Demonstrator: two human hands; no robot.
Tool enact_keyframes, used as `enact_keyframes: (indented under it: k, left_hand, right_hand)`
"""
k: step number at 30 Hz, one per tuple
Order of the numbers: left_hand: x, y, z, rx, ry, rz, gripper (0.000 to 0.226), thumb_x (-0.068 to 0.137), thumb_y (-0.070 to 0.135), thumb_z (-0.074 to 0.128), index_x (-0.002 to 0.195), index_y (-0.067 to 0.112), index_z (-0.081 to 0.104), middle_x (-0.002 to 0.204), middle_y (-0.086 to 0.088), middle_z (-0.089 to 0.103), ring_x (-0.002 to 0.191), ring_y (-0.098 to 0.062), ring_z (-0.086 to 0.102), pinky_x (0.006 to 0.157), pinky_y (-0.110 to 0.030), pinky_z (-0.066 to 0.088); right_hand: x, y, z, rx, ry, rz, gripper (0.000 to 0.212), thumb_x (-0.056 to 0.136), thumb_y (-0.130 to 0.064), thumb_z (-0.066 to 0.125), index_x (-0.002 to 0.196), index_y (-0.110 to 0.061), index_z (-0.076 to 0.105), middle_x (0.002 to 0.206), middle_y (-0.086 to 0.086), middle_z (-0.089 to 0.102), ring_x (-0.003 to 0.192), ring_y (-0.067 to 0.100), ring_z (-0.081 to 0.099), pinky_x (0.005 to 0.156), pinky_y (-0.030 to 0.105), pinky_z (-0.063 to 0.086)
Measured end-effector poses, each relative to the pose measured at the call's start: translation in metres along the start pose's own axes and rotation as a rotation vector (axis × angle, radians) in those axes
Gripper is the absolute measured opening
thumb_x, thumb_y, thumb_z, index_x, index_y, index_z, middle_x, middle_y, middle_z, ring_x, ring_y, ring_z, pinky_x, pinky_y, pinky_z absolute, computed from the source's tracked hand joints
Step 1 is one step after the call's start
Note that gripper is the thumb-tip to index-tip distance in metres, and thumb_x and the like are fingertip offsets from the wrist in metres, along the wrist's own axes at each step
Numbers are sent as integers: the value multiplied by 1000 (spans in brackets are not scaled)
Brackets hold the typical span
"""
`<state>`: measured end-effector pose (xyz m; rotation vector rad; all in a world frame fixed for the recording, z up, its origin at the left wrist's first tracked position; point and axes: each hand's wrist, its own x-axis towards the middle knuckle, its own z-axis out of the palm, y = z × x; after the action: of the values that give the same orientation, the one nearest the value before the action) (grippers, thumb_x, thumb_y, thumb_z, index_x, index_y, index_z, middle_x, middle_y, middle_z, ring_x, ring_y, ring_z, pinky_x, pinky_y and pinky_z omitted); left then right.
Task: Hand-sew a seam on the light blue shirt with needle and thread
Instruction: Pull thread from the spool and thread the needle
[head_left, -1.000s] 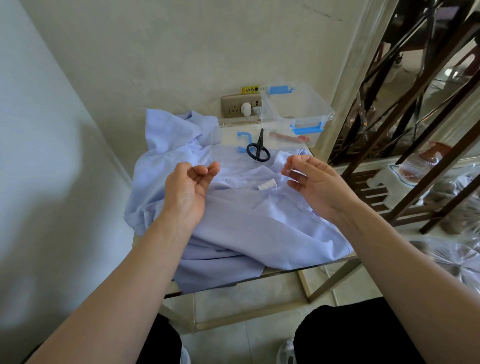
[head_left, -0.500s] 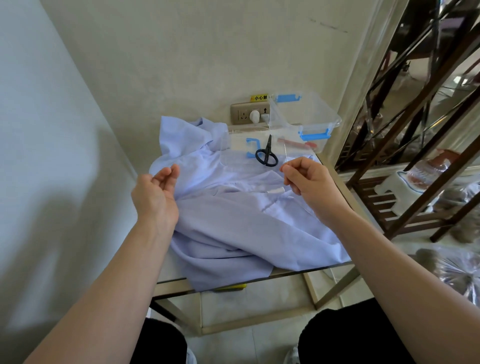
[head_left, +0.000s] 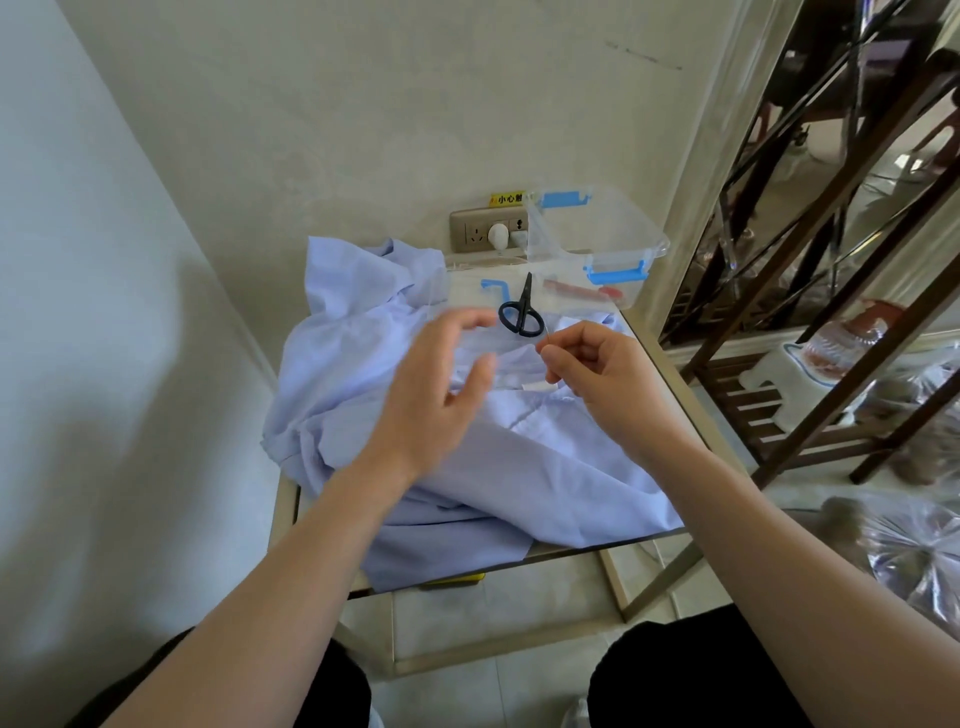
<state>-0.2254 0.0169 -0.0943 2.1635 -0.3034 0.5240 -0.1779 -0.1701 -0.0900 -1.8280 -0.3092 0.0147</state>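
Note:
The light blue shirt (head_left: 545, 467) lies crumpled over a small glass table. Above its middle, my right hand (head_left: 592, 374) pinches a thin needle (head_left: 546, 340) between thumb and forefinger; the thread is too fine to make out. My left hand (head_left: 436, 395) hovers over the shirt just left of the needle, blurred by motion, with thumb and fingers spread in a loose curve and nothing in them. A small white label (head_left: 537, 388) shows on the shirt between the two hands.
Black scissors (head_left: 521, 313) lie on a clear lid at the table's back. A clear plastic box (head_left: 597, 244) with blue clips stands by a wall socket (head_left: 485, 234). A dark wooden shelf (head_left: 831, 312) stands right of the table edge (head_left: 675, 571). The wall is close on the left.
My left hand has swung from the shirt's left side rightward toward the needle. My right hand has stayed over the shirt's middle, still pinching.

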Motion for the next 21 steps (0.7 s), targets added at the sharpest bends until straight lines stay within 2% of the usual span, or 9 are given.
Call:
enact_keyframes:
  k: [1, 3, 6, 8, 10, 12, 17, 19, 21]
  left_hand:
    - [-1, 4, 8, -61, -117, -73, 46, 94, 39, 48, 133, 15, 49, 129, 5, 58, 122, -4, 51, 99, -14, 40]
    - [-3, 8, 24, -155, -230, -175, 42, 97, 33, 53, 136, 18, 46, 116, 7, 63, 109, 0, 58, 92, -14, 44]
    - [2, 11, 31, -232, -230, -258, 19, 99, 19, 55, 117, 18, 60, 79, -4, 62, 65, -4, 53, 65, -17, 42]
    - [6, 12, 30, -200, -169, -261, 13, 99, 18, 55, 96, 15, 68, 71, -5, 65, 56, -9, 48, 58, -23, 38]
    - [8, 14, 26, -160, -118, -265, 20, 99, 16, 54, 87, 13, 70, 58, 10, 60, 49, -7, 45, 52, -20, 33]
    - [10, 14, 20, -138, -47, -282, 22, 99, 12, 53, 85, 11, 70, 54, 16, 56, 47, -2, 43, 50, -13, 30]
    - [14, -7, -7, -49, 307, -434, 22, 98, 11, 48, 87, 13, 66, 60, 13, 51, 44, 0, 42, 47, -11, 29]
    - [15, -24, -24, -11, 451, -513, 23, 98, 13, 46, 90, 13, 67, 66, 9, 53, 50, -2, 45, 53, -16, 32]
    - [13, -42, -39, 32, 519, -580, 24, 96, 14, 45, 94, 12, 69, 72, 4, 55, 55, -9, 43, 62, -28, 35]
  right_hand:
    - [-1, -1, 1, 3, -6, -12, 14, 95, -7, 61, 102, 3, 66, 73, 2, 63, 56, -7, 56, 60, 6, 42]
    - [-4, -3, 1, 9, -15, -33, 14, 95, -5, 61, 103, 4, 66, 73, 1, 64, 57, -7, 57, 61, 7, 42]
    - [-5, -5, 0, 34, -24, -37, 14, 95, -5, 60, 103, 4, 66, 74, 3, 66, 58, -5, 57, 60, 9, 44]
    - [-4, -5, 0, 58, -15, -25, 13, 95, -6, 60, 103, 3, 66, 74, 5, 67, 58, -3, 58, 60, 12, 44]
    - [-2, -4, -2, 80, 14, -9, 11, 95, -8, 60, 101, 0, 66, 74, 5, 68, 58, 0, 57, 60, 16, 46]
    - [0, -3, -4, 104, 53, 4, 10, 96, -9, 60, 99, -3, 67, 75, 4, 69, 58, 5, 56, 60, 19, 48]
    - [4, 0, -8, 120, 114, 39, 11, 96, -10, 60, 99, -2, 66, 76, 2, 70, 54, 4, 52, 58, 16, 46]
    - [4, 1, -8, 117, 116, 54, 12, 96, -10, 60, 99, 0, 66, 76, 4, 69, 53, 0, 52, 57, 13, 44]
    - [3, 2, -7, 116, 106, 63, 11, 96, -9, 60, 99, 0, 66, 77, 5, 68, 53, -3, 54, 57, 12, 43]
